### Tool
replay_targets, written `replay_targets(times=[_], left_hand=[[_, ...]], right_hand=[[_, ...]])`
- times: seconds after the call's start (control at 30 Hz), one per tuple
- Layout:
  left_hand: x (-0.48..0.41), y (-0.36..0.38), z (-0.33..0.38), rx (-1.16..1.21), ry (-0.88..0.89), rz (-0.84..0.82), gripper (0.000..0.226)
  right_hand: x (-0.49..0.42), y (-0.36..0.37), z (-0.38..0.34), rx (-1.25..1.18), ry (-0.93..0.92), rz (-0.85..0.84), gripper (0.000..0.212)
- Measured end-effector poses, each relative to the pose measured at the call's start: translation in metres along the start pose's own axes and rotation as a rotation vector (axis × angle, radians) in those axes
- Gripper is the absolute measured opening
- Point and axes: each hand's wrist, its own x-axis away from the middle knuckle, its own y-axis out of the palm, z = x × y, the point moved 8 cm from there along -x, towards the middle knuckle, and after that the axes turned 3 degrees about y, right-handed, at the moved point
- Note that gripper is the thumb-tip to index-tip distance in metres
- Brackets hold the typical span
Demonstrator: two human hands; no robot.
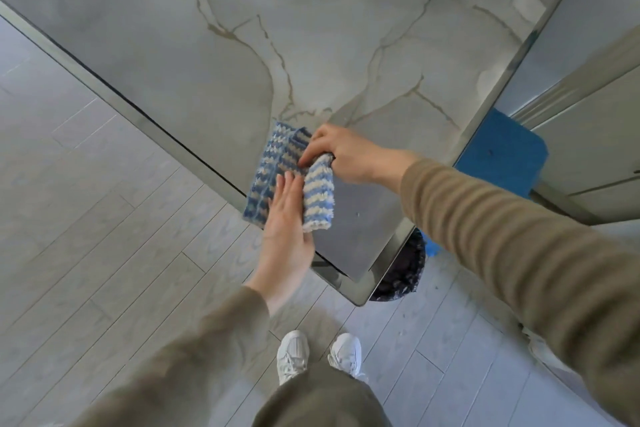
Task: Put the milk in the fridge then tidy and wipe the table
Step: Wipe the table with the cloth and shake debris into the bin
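Pinching cloth (273,168): right grip (346,156) | left grip (287,222) flat on it | blue object (502,152) beside table (242,28)

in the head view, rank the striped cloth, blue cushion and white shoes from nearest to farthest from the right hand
1. striped cloth: in the grip of the right hand, on the table corner.
2. blue cushion: to the right, past the table edge.
3. white shoes: down on the floor.

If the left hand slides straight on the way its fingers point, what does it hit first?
Most likely the right hand, which pinches a fold of the cloth just ahead of the left hand; depth is unclear.
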Motion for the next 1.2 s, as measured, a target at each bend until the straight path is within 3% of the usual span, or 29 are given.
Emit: replay_targets(times=[0.27,0.5,0.77,1.03,1.13,1.2], left_hand=[[0.021,0.088,0.058,0.163,-0.041,-0.111,0.072],[0.022,0.136,0.1,0.207,-0.005,-0.199,0.069],[0.015,0.178,0.128,0.262,0.02,-0.24,0.061],[0.005,0.197,0.14,0.283,0.015,-0.278,0.048],[-0.002,0.201,0.142,0.289,0.016,-0.298,0.046],[-0.009,0.202,0.145,0.263,0.028,-0.327,0.048]], right_hand=[[0.055,-0.018,0.056,0.087,0.152,-0.053,0.041],[0.1,-0.034,0.12,0.099,0.287,-0.002,0.04],[0.15,-0.055,0.173,-0.014,0.348,0.144,0.016],[0.183,-0.056,0.214,-0.104,0.421,0.305,0.02],[0.194,-0.052,0.219,-0.124,0.402,0.238,0.021],[0.199,-0.049,0.213,-0.134,0.351,0.171,0.033]])
